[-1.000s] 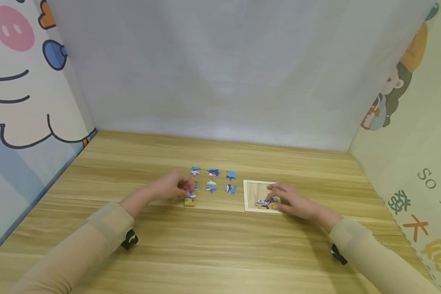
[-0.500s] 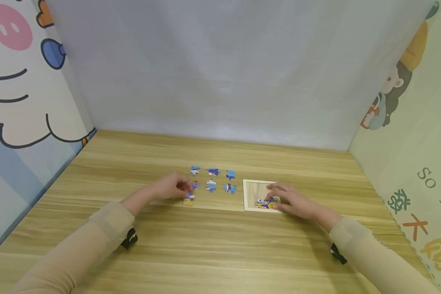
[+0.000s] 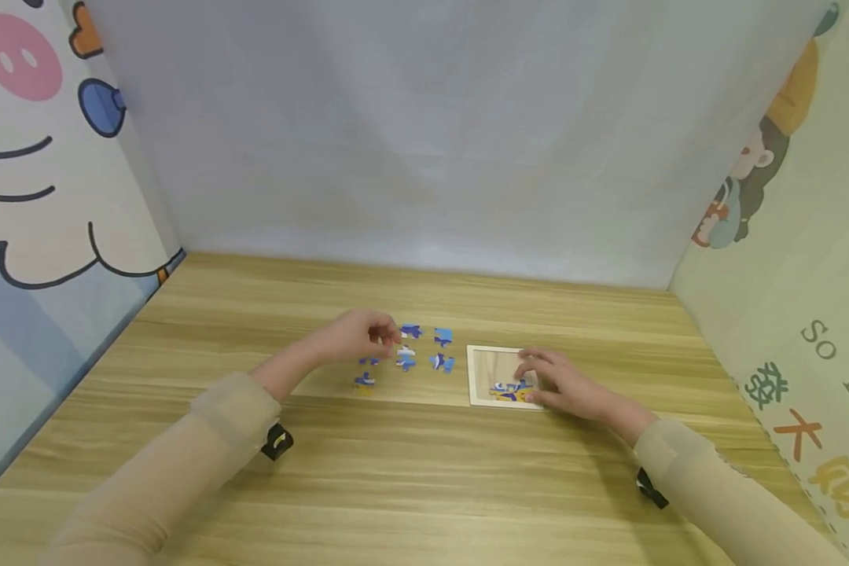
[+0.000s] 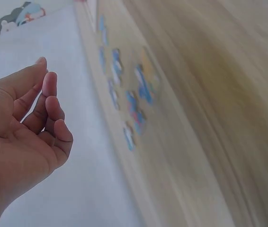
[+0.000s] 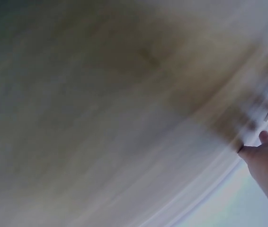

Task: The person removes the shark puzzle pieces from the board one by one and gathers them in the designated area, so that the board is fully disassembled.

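My left hand (image 3: 359,334) hovers over the left part of the loose jigsaw pieces, fingers loosely bent. In the left wrist view no piece shows between the thumb and fingers of the left hand (image 4: 34,118). Below and beside it lie several blue, white and purple jigsaw pieces (image 3: 406,358), and a piece with yellow (image 3: 364,383) lies nearest. The top-left piece is hidden behind the hand in the head view. My right hand (image 3: 562,387) rests on the right side of a pale wooden puzzle tray (image 3: 472,377), its fingertips at some joined blue and yellow pieces (image 3: 507,393).
The wood-grain table (image 3: 424,487) carries everything. A pale curtain (image 3: 424,141) hangs along its back edge. Printed panels (image 3: 42,157) stand at both sides. The right wrist view is strongly blurred.
My left hand has moved up and to the right, off the piece with yellow, which stays on the table. The right hand has barely shifted at the tray.
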{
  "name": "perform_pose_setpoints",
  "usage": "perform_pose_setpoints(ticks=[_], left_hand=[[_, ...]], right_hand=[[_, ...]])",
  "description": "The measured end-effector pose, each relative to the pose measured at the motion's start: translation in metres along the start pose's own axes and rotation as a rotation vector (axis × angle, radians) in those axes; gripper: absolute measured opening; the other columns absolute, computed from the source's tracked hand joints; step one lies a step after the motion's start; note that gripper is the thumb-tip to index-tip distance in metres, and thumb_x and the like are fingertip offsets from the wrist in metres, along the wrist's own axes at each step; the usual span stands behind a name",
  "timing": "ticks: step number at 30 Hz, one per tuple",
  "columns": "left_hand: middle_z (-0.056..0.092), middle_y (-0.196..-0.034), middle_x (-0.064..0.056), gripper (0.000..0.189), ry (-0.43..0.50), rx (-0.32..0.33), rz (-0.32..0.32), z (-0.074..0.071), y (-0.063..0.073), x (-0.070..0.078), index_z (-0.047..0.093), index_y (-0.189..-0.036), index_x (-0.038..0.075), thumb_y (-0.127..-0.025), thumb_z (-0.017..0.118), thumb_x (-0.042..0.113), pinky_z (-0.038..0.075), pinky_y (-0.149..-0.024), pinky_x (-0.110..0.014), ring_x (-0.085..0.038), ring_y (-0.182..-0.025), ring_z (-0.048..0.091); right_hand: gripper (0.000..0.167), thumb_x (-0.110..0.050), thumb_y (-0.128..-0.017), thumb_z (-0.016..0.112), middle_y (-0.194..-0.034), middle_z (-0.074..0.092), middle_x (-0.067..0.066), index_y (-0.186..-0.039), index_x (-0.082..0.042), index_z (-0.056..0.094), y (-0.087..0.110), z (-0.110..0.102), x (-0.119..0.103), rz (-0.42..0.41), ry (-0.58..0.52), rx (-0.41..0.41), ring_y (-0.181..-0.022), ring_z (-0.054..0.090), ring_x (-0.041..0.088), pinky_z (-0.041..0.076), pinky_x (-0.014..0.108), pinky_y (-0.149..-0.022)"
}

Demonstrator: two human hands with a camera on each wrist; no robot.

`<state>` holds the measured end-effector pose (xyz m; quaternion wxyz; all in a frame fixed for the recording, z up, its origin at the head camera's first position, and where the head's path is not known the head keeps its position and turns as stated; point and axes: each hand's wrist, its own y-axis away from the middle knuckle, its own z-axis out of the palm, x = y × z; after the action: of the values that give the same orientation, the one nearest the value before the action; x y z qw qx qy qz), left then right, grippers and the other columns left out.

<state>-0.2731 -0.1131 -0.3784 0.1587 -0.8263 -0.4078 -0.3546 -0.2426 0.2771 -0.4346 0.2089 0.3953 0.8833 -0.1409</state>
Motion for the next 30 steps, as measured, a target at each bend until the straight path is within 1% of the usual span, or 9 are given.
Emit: perform_pose_setpoints(ticks=[2,5,9,12,16,21,24,27,30], left_hand=[[0.064,-0.086,0.001,0.014,-0.012,-0.003,0.009,0.002,-0.007,0.007,0.065,-0.100,0.007,-0.087,0.067,0.011,0.048,-0.068,-0.027,-0.014,-0.078,0.056],[0.064,-0.088,0.002,0.013,-0.019,-0.005,0.037,0.006,-0.016,0.017,0.065,-0.099,0.010,-0.087,0.068,0.013,0.048,-0.071,-0.027,-0.013,-0.081,0.056],[0.064,-0.091,0.001,0.019,-0.017,-0.009,0.084,0.015,-0.027,0.030,0.065,-0.102,0.007,-0.085,0.070,0.015,0.048,-0.077,-0.027,-0.013,-0.086,0.056],[0.065,-0.095,-0.002,0.024,-0.011,-0.028,0.109,0.023,-0.034,0.037,0.065,-0.104,0.007,-0.084,0.072,0.019,0.045,-0.082,-0.028,-0.014,-0.090,0.054],[0.066,-0.102,-0.007,0.026,0.005,-0.068,0.149,0.035,-0.045,0.043,0.065,-0.105,0.010,-0.083,0.073,0.021,0.043,-0.089,-0.034,-0.017,-0.095,0.054],[0.066,-0.110,-0.010,0.030,0.033,-0.105,0.210,0.051,-0.064,0.047,0.064,-0.109,0.005,-0.082,0.073,0.014,0.040,-0.096,-0.043,-0.025,-0.104,0.054],[0.065,-0.112,-0.010,0.034,0.005,-0.119,0.244,0.061,-0.076,0.048,0.064,-0.111,0.004,-0.081,0.075,0.014,0.040,-0.098,-0.042,-0.027,-0.107,0.054],[0.063,-0.114,-0.008,0.035,-0.043,-0.146,0.236,0.068,-0.084,0.049,0.065,-0.114,0.008,-0.080,0.075,0.014,0.040,-0.098,-0.039,-0.025,-0.109,0.053],[0.061,-0.117,-0.004,0.036,-0.090,-0.185,0.204,0.076,-0.090,0.050,0.065,-0.116,0.014,-0.081,0.075,0.015,0.041,-0.096,-0.035,-0.021,-0.113,0.050]], right_hand=[[0.030,-0.019,-0.086,0.069,-0.141,0.038,0.020,-0.113,-0.013,0.056,0.000,0.001,0.001,0.017,0.006,0.014,-0.131,0.030,0.042,0.023,0.061,-0.105],[0.029,-0.021,-0.085,0.070,-0.140,0.039,0.020,-0.108,-0.013,0.055,-0.001,0.002,0.003,0.036,0.011,0.030,-0.131,0.031,0.042,0.023,0.059,-0.106],[0.025,-0.020,-0.085,0.071,-0.140,0.039,0.019,-0.103,-0.014,0.055,0.000,0.002,0.004,0.033,0.006,0.036,-0.131,0.032,0.042,0.024,0.059,-0.106],[0.023,-0.021,-0.086,0.070,-0.140,0.039,0.019,-0.102,-0.014,0.055,0.000,0.001,0.003,0.031,-0.008,0.034,-0.131,0.031,0.041,0.025,0.059,-0.106],[0.022,-0.022,-0.087,0.069,-0.140,0.038,0.019,-0.102,-0.015,0.055,0.000,0.001,0.001,0.037,-0.021,0.028,-0.131,0.031,0.042,0.025,0.060,-0.105],[0.023,-0.023,-0.086,0.069,-0.140,0.039,0.019,-0.101,-0.015,0.054,-0.001,0.001,0.002,0.045,-0.008,0.023,-0.130,0.032,0.041,0.026,0.059,-0.105],[0.023,-0.024,-0.086,0.069,-0.140,0.039,0.019,-0.101,-0.015,0.054,-0.001,0.001,0.002,0.045,-0.011,0.021,-0.130,0.033,0.041,0.026,0.059,-0.105],[0.024,-0.024,-0.086,0.070,-0.140,0.039,0.019,-0.102,-0.015,0.054,-0.001,0.001,0.002,0.047,-0.015,0.019,-0.130,0.033,0.041,0.027,0.060,-0.104],[0.023,-0.024,-0.086,0.069,-0.140,0.039,0.019,-0.102,-0.015,0.054,0.000,0.000,0.001,0.055,-0.020,0.011,-0.130,0.032,0.041,0.026,0.060,-0.104]])
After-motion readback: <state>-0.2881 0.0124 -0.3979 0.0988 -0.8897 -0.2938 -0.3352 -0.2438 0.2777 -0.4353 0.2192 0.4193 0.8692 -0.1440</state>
